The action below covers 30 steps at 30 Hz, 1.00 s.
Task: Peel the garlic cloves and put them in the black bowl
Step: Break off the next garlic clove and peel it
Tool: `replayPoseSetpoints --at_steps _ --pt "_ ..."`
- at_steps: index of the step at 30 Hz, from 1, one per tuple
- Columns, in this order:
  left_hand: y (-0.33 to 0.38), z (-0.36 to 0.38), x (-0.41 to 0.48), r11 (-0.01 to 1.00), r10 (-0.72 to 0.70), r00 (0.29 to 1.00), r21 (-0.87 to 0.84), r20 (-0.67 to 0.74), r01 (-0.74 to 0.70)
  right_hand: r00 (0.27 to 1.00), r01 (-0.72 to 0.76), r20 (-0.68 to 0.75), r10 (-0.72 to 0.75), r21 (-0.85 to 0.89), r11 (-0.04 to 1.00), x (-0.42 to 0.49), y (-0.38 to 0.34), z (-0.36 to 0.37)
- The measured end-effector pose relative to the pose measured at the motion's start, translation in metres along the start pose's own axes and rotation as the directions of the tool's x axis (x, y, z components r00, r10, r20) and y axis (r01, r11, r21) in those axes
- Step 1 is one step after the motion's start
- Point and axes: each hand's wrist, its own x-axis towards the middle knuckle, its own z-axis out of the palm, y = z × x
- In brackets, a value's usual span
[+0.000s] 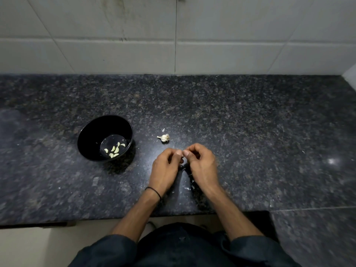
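From my end, both hands meet over the table (250, 122): the left hand (165, 166) and right hand (202, 162) each have a closed grip, fingertips together, pinching a small pale clove (181, 160) mostly hidden by the fingers. The partly stripped garlic bulb (164, 137) lies just beyond them. The black bowl (86, 132) sits to the left, with several peeled cloves (114, 149) inside. Skin scraps (187, 188) lie near the right wrist

Dark speckled granite surface (250, 116) running across the view, catching a white glare spot (331, 161) at right. Pale grey tiled wall (86, 54) rising behind, showing dark streaks near top. Light floor (27, 247) showing below.
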Motion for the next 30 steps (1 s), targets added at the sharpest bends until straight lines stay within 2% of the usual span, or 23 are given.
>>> replayPoseSetpoints --at_steps 5,11,18,21,22,24,26,27,28,30 --pt "0.0 0.007 0.004 0.993 -0.098 0.993 -0.078 -0.072 0.092 0.998 -0.053 -0.042 0.055 0.065 0.996 -0.006 -0.007 0.01" --pt "0.006 0.017 0.007 0.939 -0.283 0.956 -0.224 -0.079 0.26 0.985 -0.114 -0.112 0.131 0.15 0.982 -0.008 -0.012 0.021" --pt "0.02 0.019 0.008 0.819 -0.386 0.922 -0.456 0.012 0.349 0.978 -0.11 -0.153 0.139 0.183 0.977 -0.008 -0.014 0.024" --pt "0.023 0.018 0.005 0.81 -0.402 0.915 -0.452 0.035 0.373 0.981 -0.084 -0.159 0.108 0.149 0.985 -0.011 -0.015 0.022" --pt "0.022 0.017 0.005 0.855 -0.37 0.929 -0.392 -0.001 0.34 0.983 -0.074 -0.159 0.095 0.134 0.988 -0.012 -0.016 0.021" --pt "0.019 0.015 0.005 0.982 -0.18 0.974 -0.074 -0.136 0.171 0.982 -0.084 -0.159 0.101 0.113 0.99 -0.014 -0.02 0.018" --pt "0.015 0.014 0.004 0.976 0.083 0.972 0.215 -0.221 -0.034 0.964 -0.197 -0.136 0.228 0.212 0.957 -0.013 -0.028 0.017" --pt "0.013 0.013 0.003 0.948 0.219 0.947 0.281 -0.235 -0.149 0.934 -0.293 -0.094 0.344 0.345 0.892 -0.012 -0.033 0.017" --pt "0.013 0.012 0.002 0.913 0.33 0.916 0.326 -0.229 -0.247 0.887 -0.396 -0.012 0.462 0.497 0.772 -0.01 -0.038 0.017" --pt "0.011 0.013 0.006 0.863 0.435 0.878 0.371 -0.2 -0.344 0.782 -0.531 0.169 0.599 0.685 0.499 -0.008 -0.046 0.016"
